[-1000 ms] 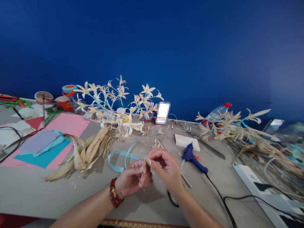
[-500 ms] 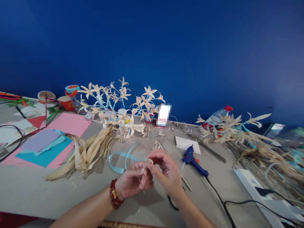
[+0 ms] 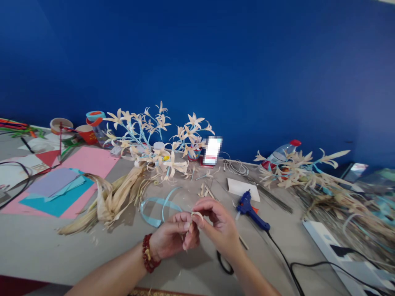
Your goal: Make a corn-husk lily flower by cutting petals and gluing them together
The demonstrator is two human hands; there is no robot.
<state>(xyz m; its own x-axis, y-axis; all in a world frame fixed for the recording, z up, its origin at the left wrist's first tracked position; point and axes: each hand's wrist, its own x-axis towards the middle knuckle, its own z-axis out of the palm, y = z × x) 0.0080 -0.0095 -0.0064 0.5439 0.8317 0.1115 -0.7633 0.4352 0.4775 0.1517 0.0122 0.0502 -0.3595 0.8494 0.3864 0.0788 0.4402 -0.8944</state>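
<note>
A small pale curled piece of corn husk [image 3: 198,214] is pinched between my two hands above the table's front middle. My left hand [image 3: 173,233] is closed around its lower part, where a thin stem end pokes out below the fingers. With thumb and forefinger, my right hand [image 3: 218,225] grips the curled upper end. My fingers hide most of the piece. Just behind my left hand lies a loop of light blue ribbon [image 3: 154,220]. Right of my right hand rests a blue hot glue gun [image 3: 246,202] on its side.
Dried corn husks [image 3: 108,201] lie at left beside coloured paper sheets [image 3: 95,160]. Husk flowers on blue stems [image 3: 174,164] stand at the back, with more flowers [image 3: 294,164] at right. A white power strip [image 3: 327,246] and black cable [image 3: 279,248] occupy the right front.
My right fingertips and the curled husk end have shifted very slightly to the right and down. Both hands keep hold of the piece.
</note>
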